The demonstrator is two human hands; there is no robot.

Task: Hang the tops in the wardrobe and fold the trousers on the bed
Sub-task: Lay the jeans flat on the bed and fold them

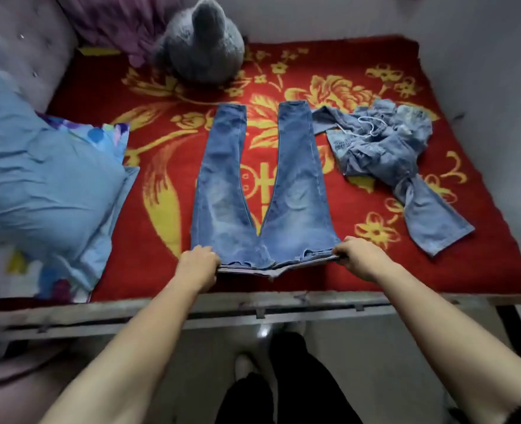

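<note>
Blue jeans [262, 191] lie flat on the bed, which is covered by a red blanket with yellow flowers [360, 276]. The legs point away from me and are spread in a V, the waistband is near the bed's front edge. My left hand [198, 263] grips the waistband's left end. My right hand [357, 255] grips its right end. A second denim garment [388, 151] with a white drawstring lies crumpled to the right of the jeans, one leg or sleeve trailing toward the front right.
A light blue pillow [45, 179] lies at the left of the bed. A grey plush toy [204, 41] sits at the back centre, purple fabric [115, 22] beside it. The bed's metal front rail [253, 310] runs below my hands. Dark trousers and feet [283, 377] stand on the floor.
</note>
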